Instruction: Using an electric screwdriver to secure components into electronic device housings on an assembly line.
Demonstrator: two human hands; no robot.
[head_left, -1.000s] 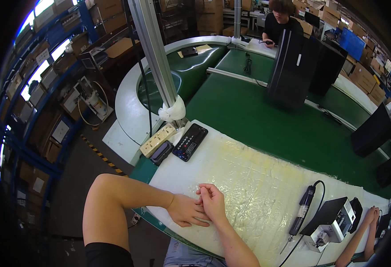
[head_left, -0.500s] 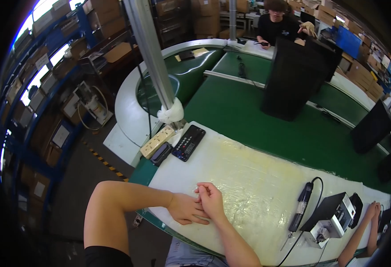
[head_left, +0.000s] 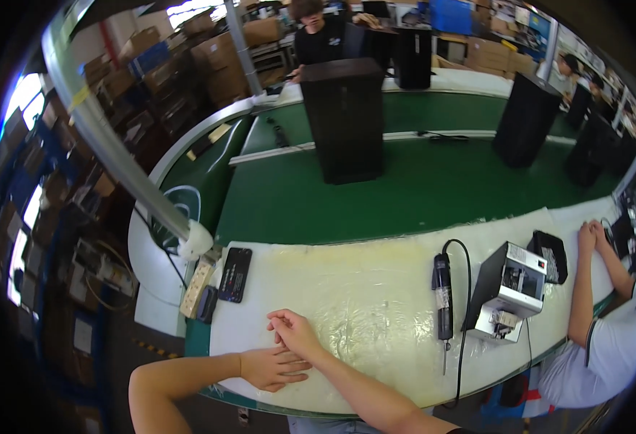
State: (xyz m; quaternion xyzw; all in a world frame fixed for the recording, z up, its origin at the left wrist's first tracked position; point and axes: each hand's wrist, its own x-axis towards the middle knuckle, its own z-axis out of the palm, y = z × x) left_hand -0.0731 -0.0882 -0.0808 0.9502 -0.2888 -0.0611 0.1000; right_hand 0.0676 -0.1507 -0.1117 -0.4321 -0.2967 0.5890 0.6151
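My left hand (head_left: 271, 369) lies over the pale plastic-covered mat (head_left: 376, 289), palm down with its fingers stretched and apart. Crossing above its fingers is my right hand (head_left: 294, 334), fingers curled in and nothing visible in them. The two hands touch near the mat's front left. Beyond them, at the mat's left edge, is a black handheld panel with small keys (head_left: 235, 275). To the right lies a black electric screwdriver (head_left: 443, 296) with its cable, and beside it a grey and black screw-feeding machine (head_left: 509, 293).
A power strip (head_left: 197, 289) and a dark small block (head_left: 207, 304) sit by the metal post (head_left: 115, 152). Tall black cabinets (head_left: 347, 119) stand on the green conveyor (head_left: 274, 199). A co-worker (head_left: 614, 340) sits at right with hands together; another person (head_left: 319, 40) is across the line.
My view has swung to the right, so the bench and cabinets appear shifted left, and more of the co-worker at right shows. My hands keep nearly the same crossed pose.
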